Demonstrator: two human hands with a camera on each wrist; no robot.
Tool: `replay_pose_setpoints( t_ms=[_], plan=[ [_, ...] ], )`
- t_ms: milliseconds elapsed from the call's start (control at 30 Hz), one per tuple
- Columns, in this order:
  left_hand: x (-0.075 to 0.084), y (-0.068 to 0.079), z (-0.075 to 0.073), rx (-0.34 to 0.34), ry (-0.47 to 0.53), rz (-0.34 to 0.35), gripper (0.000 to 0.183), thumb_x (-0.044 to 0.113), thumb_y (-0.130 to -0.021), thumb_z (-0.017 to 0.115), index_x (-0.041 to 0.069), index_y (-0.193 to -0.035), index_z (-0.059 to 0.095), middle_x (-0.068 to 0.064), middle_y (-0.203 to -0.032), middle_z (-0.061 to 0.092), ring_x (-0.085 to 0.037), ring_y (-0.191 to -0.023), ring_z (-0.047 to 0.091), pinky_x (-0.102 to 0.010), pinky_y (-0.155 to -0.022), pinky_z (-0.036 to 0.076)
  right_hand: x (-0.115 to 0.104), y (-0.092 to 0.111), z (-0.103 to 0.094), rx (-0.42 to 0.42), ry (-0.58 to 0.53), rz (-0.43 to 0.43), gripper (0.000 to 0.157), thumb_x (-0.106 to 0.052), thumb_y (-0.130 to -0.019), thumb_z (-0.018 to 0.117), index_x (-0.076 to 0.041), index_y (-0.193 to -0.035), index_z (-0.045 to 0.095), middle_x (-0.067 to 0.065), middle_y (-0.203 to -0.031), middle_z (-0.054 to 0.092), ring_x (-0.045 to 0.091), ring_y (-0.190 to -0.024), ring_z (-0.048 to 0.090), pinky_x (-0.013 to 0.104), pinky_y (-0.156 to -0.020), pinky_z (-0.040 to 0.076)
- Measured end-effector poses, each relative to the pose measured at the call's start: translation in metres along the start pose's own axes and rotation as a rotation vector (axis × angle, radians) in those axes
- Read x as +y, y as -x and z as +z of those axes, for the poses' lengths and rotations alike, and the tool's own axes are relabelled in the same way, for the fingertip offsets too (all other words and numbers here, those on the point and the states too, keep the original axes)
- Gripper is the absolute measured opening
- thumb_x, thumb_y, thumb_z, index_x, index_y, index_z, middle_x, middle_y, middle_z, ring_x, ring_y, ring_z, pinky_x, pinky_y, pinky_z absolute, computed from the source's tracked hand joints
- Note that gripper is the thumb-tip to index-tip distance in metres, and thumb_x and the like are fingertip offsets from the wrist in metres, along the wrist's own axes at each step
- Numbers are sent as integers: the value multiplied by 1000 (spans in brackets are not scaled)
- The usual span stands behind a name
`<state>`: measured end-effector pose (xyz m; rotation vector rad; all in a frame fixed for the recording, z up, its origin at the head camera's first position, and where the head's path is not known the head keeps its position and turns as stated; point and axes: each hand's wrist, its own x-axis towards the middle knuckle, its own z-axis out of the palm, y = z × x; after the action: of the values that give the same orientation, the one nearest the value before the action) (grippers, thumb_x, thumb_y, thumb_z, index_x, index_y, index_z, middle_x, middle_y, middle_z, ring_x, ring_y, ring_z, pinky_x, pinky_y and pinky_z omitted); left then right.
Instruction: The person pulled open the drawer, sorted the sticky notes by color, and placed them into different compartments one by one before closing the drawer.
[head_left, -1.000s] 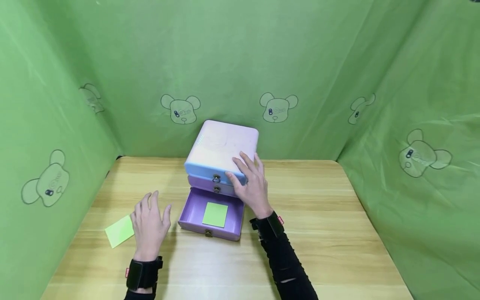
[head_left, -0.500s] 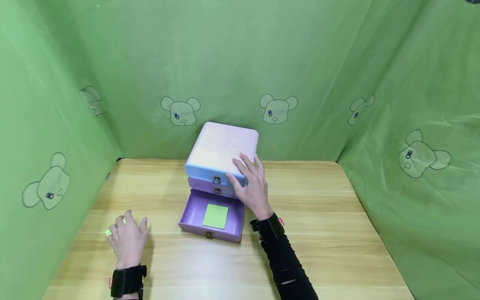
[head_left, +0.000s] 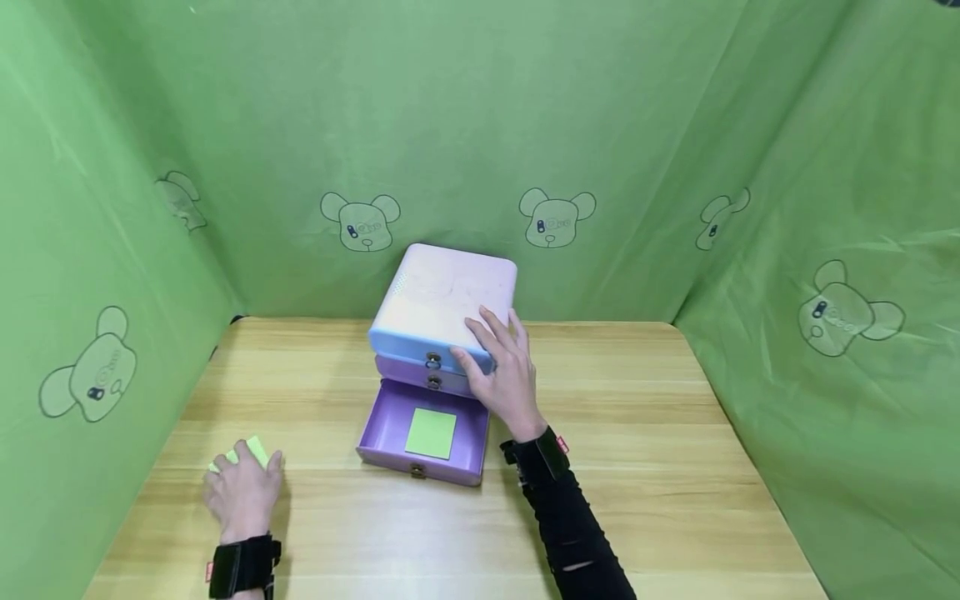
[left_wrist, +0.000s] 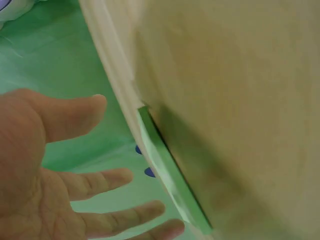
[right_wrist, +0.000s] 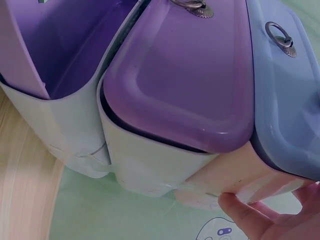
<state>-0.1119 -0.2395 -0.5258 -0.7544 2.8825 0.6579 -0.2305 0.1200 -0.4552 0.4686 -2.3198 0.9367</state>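
Observation:
At the table's left, my left hand (head_left: 242,497) reaches over a light green sticky note pad (head_left: 257,451), covering part of it. In the left wrist view the thumb and fingers are spread, with a gap between them and the pad (left_wrist: 172,175). My right hand (head_left: 508,385) rests on the front right corner of a small drawer cabinet (head_left: 450,292), its fingers extended over the top. The bottom purple drawer (head_left: 384,429) stands pulled out and holds another green sticky note pad (head_left: 431,433). Above it, a purple drawer (right_wrist: 185,80) and a blue drawer (right_wrist: 287,95) are closed.
The cabinet stands on a wooden table (head_left: 615,467) near its back edge. A green curtain (head_left: 450,108) with bear-head prints surrounds the back and both sides. Ring pulls (right_wrist: 282,40) hang on the drawer fronts.
My left hand has moved left and down from beside the open drawer to over the loose pad, hiding part of it. My right hand and the cabinet have stayed put.

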Motion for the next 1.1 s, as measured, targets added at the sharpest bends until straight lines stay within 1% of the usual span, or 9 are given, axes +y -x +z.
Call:
replay_pose_setpoints(
  t_ms=[100, 267, 400, 533, 667, 800, 933, 1033, 1100],
  plan=[
    [-4, -1, 1, -25, 1, -29, 73, 36, -103, 50, -17, -146, 23, -59, -140, 20, -75, -128, 26, -82, -102, 32, 0, 0, 0, 1, 1, 1, 49, -39, -90, 74, -17, -133, 66, 10, -151, 55, 45, -151, 33, 72, -107, 42],
    [-7, -1, 2, -25, -1, -55, 72, 31, -100, 56, -19, -142, 27, -62, -129, 28, -72, -122, 32, -75, -98, 40, -1, 0, -1, 0, -11, 1, 50, -39, -90, 73, -17, -133, 66, 10, -152, 55, 45, -151, 33, 72, -110, 39],
    [-8, -2, 1, -37, -17, -55, 67, 29, -100, 57, -19, -139, 31, -61, -125, 31, -72, -115, 35, -71, -90, 45, 0, 0, 0, 4, -16, -8, 49, -38, -89, 74, -16, -133, 66, 11, -151, 56, 45, -151, 33, 71, -111, 38],
    [-9, -3, -3, -58, -13, -33, 61, 23, -100, 56, -17, -139, 32, -59, -129, 29, -74, -111, 35, -74, -87, 47, 1, 0, 0, 4, -14, -10, 49, -38, -89, 74, -16, -133, 66, 11, -151, 55, 45, -151, 32, 71, -111, 38],
    [-9, -3, -6, -88, 51, -42, 59, 23, -98, 57, -13, -141, 37, -56, -133, 28, -73, -115, 34, -77, -91, 44, 1, 0, -1, -2, -12, 0, 49, -39, -89, 73, -16, -133, 66, 11, -152, 55, 45, -151, 32, 72, -109, 39],
    [-12, -2, -6, -56, 125, -77, 57, 22, -98, 63, -7, -143, 44, -56, -134, 30, -70, -120, 34, -78, -95, 40, 2, 0, -1, -10, -18, 5, 49, -39, -90, 72, -16, -133, 66, 11, -152, 54, 45, -151, 31, 73, -108, 39],
    [-13, -3, -6, -4, 139, -87, 67, 19, -94, 68, -9, -146, 36, -59, -132, 33, -71, -121, 35, -78, -96, 41, 2, 0, -1, -3, -26, 12, 49, -38, -90, 72, -16, -133, 66, 11, -152, 54, 45, -151, 31, 73, -109, 37],
    [-14, -4, -8, -4, 136, -99, 78, 18, -91, 71, -14, -146, 26, -63, -129, 30, -73, -118, 36, -76, -95, 42, 1, 0, -1, -2, -29, 10, 50, -38, -89, 73, -16, -133, 66, 11, -152, 55, 46, -151, 32, 73, -110, 37],
    [-14, -4, -10, -11, 134, -107, 79, 17, -88, 73, -19, -140, 26, -64, -125, 32, -73, -114, 37, -74, -94, 43, 1, 0, -1, -6, -32, 5, 50, -38, -89, 73, -16, -133, 66, 11, -152, 55, 46, -151, 32, 73, -109, 37]
  ],
)
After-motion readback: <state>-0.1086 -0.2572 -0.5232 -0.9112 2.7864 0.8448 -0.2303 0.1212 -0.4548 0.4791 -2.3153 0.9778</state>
